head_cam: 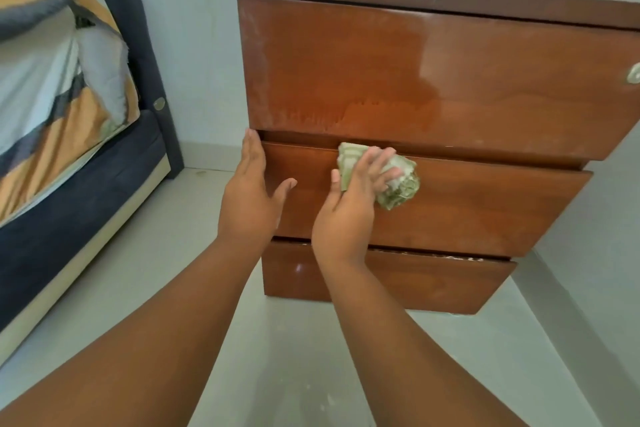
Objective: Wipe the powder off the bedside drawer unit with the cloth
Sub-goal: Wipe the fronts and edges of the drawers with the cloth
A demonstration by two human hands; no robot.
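Against the middle drawer front of the glossy brown wooden bedside drawer unit (433, 87), the right hand (349, 204) presses a crumpled pale green cloth (398, 184), fingers closed over it. Just left of it, the left hand (251, 198) lies open and flat on the unit's left edge. Whitish powder (304, 114) streaks the top drawer above both hands.

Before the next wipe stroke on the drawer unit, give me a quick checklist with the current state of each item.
1. Cloth bunched in right hand grip: ok.
2. Cloth touching middle drawer front: ok.
3. Left hand steadying the unit's left edge: ok.
4. Top drawer front free of powder: not ok, pale haze on its left part.
5. Bottom drawer top edge clean: not ok, white specks.
6. Unit's top surface clean: cannot tell.
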